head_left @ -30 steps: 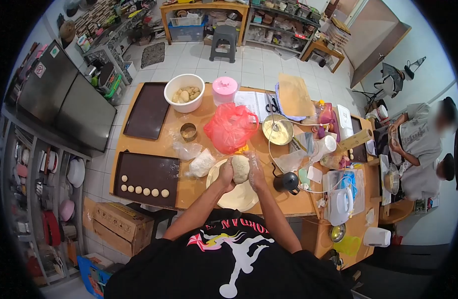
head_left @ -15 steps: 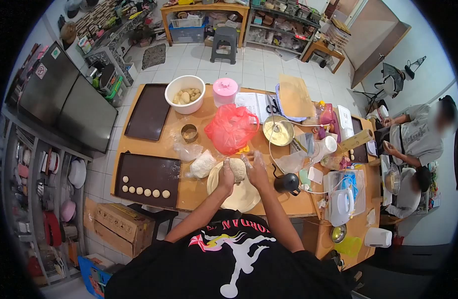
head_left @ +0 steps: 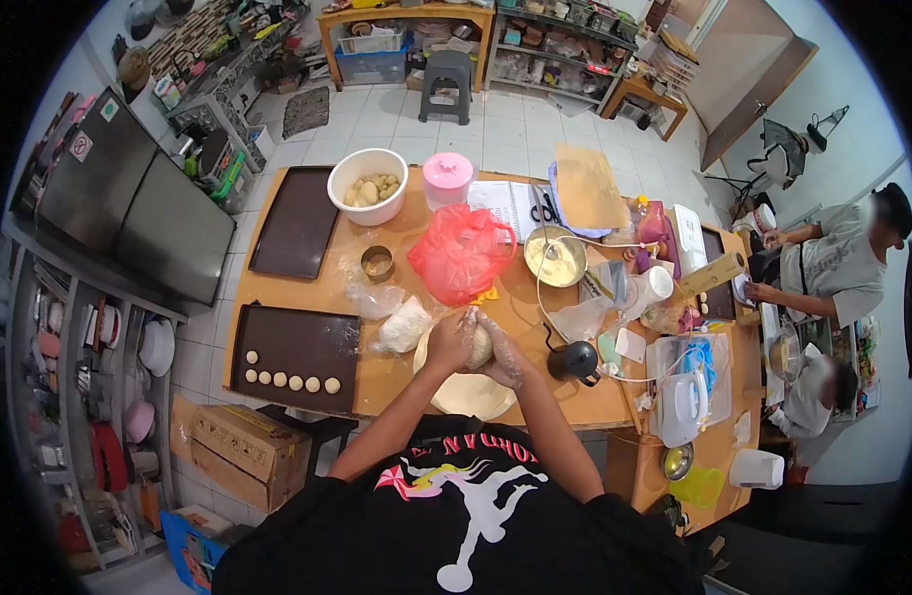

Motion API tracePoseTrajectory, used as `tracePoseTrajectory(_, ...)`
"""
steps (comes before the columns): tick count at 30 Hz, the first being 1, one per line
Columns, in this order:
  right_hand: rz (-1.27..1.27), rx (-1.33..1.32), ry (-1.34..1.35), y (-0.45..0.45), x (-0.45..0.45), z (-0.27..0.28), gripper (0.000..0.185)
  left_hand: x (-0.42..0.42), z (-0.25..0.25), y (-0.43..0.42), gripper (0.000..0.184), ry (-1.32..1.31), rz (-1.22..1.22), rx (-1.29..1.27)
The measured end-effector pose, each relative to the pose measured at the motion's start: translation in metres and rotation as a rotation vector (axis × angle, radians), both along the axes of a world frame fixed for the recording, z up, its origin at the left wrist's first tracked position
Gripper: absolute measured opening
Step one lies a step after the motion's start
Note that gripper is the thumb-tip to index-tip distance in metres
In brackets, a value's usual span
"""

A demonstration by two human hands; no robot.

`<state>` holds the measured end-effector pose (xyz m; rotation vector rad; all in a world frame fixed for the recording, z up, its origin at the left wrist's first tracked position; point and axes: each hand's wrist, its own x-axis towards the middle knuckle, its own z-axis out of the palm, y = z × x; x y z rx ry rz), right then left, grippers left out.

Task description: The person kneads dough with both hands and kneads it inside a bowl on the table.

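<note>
My left hand (head_left: 454, 342) and my right hand (head_left: 501, 349) are cupped around a ball of dough (head_left: 483, 350), fingertips meeting at its far side. Flour whitens the fingers. Beneath them a wide cream-coloured bowl (head_left: 473, 397) stands at the table's near edge; the hands hide part of its inside. A white lump in clear plastic (head_left: 406, 325) lies just left of the bowl. Beyond the hands sits a red plastic bag (head_left: 463, 253). On a dark baking tray (head_left: 312, 332) to the left, several small round dough pieces (head_left: 295, 383) lie near the front edge.
A white tub of pale balls (head_left: 368, 215), a metal ring (head_left: 377, 263) and a pink-lidded container (head_left: 448, 181) stand farther back. Right are a bowl of creamy filling (head_left: 556, 266), a black kettle (head_left: 574, 363) and a cable. Two other people sit at the far right.
My hands have closed in around the dough ball; the right hand was farther off to its right. The dough is now more covered. At right, a person's arm has shifted.
</note>
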<state>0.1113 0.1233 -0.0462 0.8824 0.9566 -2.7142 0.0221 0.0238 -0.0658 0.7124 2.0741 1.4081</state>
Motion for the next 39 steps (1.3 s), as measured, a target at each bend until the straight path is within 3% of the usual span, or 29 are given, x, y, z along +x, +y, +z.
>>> tracePoseTrajectory(1,-0.008,-0.044,-0.012,0.001,0.004,-0.005,0.045,-0.002,0.006,-0.001,0.056,0.047,-0.05,-0.133)
tracePoseTrajectory(4,-0.03,-0.056,-0.028,0.01,0.009,-0.038,0.044,-0.003,-0.029,-0.002,0.071,-0.28,-0.059,-0.1)
tracePoseTrajectory(5,-0.04,-0.043,-0.031,0.011,0.01,-0.047,0.044,-0.01,-0.05,-0.004,0.075,-0.421,-0.22,-0.014)
tracePoseTrajectory(8,-0.115,0.32,-0.174,0.005,0.015,-0.033,0.038,-0.004,-0.039,-0.012,0.072,-0.433,-0.236,-0.076)
tracePoseTrajectory(11,-0.084,0.628,-0.229,0.006,0.02,-0.018,0.036,-0.007,-0.072,-0.022,0.069,0.103,0.037,-0.094)
tracePoseTrajectory(14,-0.148,1.326,-0.122,-0.004,0.032,-0.023,0.034,-0.021,-0.065,-0.041,0.056,-0.028,0.118,-0.013)
tracePoseTrajectory(15,-0.127,1.435,-0.007,-0.006,0.037,-0.03,0.033,-0.025,-0.086,-0.045,0.044,-0.134,0.191,0.046)
tracePoseTrajectory(17,-0.079,1.645,0.242,-0.006,0.043,-0.056,0.031,-0.024,-0.085,-0.051,0.039,-0.114,0.18,-0.027)
tracePoseTrajectory(20,-0.027,1.612,0.185,-0.003,0.052,-0.081,0.032,-0.019,-0.081,-0.058,0.032,-0.117,0.195,-0.092)
tracePoseTrajectory(21,-0.023,1.467,0.089,-0.003,0.05,-0.075,0.033,-0.017,-0.081,-0.06,0.03,-0.125,0.205,-0.104)
tracePoseTrajectory(23,-0.022,1.173,-0.094,-0.002,0.045,-0.061,0.034,-0.011,-0.083,-0.064,0.028,0.052,0.242,-0.171)
tracePoseTrajectory(27,0.184,1.281,-0.148,0.008,0.033,-0.071,0.034,-0.003,-0.086,-0.067,0.031,0.552,0.265,-0.25)
tracePoseTrajectory(29,0.355,1.414,-0.145,0.011,0.018,-0.065,0.033,-0.004,-0.1,-0.066,0.034,0.465,0.293,-0.286)
tracePoseTrajectory(32,0.474,1.612,-0.29,0.014,0.008,-0.12,0.033,-0.002,-0.105,-0.066,0.035,0.25,0.318,-0.371)
tracePoseTrajectory(35,0.438,1.585,-0.299,0.002,0.005,-0.117,0.033,-0.002,-0.119,-0.065,0.035,0.1,0.327,-0.401)
tracePoseTrajectory(39,0.593,1.06,-0.216,-0.009,0.007,-0.11,0.031,0.001,-0.147,-0.066,0.035,0.086,0.329,-0.319)
